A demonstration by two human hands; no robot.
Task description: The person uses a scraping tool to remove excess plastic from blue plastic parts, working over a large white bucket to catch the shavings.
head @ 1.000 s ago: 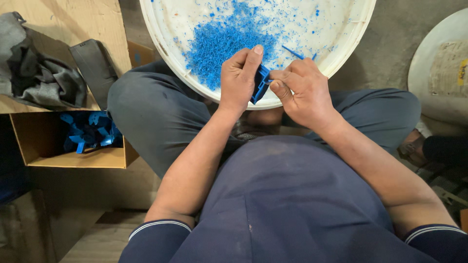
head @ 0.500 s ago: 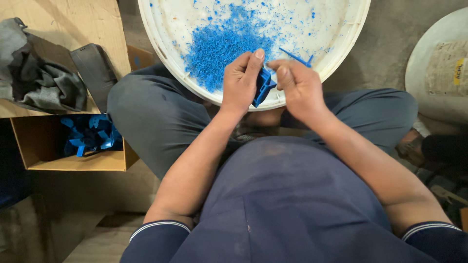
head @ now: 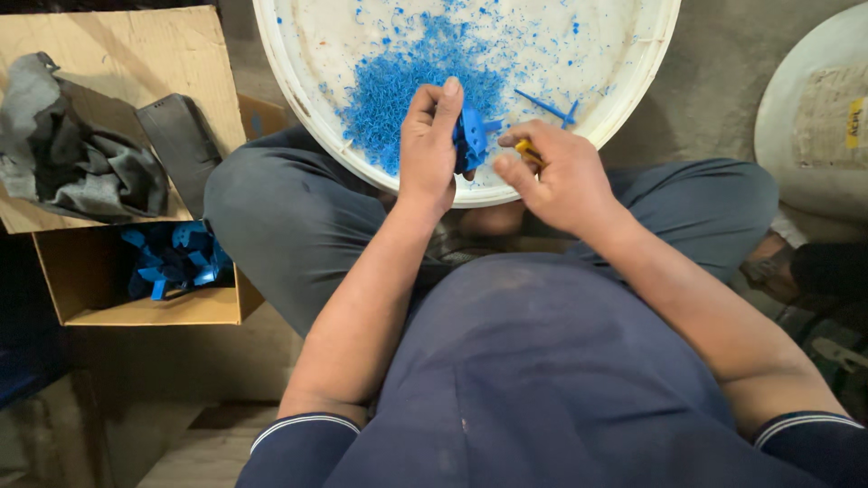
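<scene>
The left hand [head: 429, 145] is gripping a small blue plastic part [head: 471, 137], fingers closed around it, holding it over the near rim of a large white basin [head: 307, 99] that is resting across the person's lap. The right hand [head: 551, 176] is pinching a small yellow-handled tool [head: 527, 152] just beside the part, its tip hidden behind the fingers. A heap of blue shavings [head: 398, 86] is lying in the basin, with a thin blue offcut [head: 547, 107] to its right. The step in hand looks like trimming excess from the part. The next stroke seems to call for a steady grip and a short, controlled cut away from the holding fingers. To the left, a cardboard box [head: 90, 303] is holding more blue parts [head: 172, 258].
</scene>
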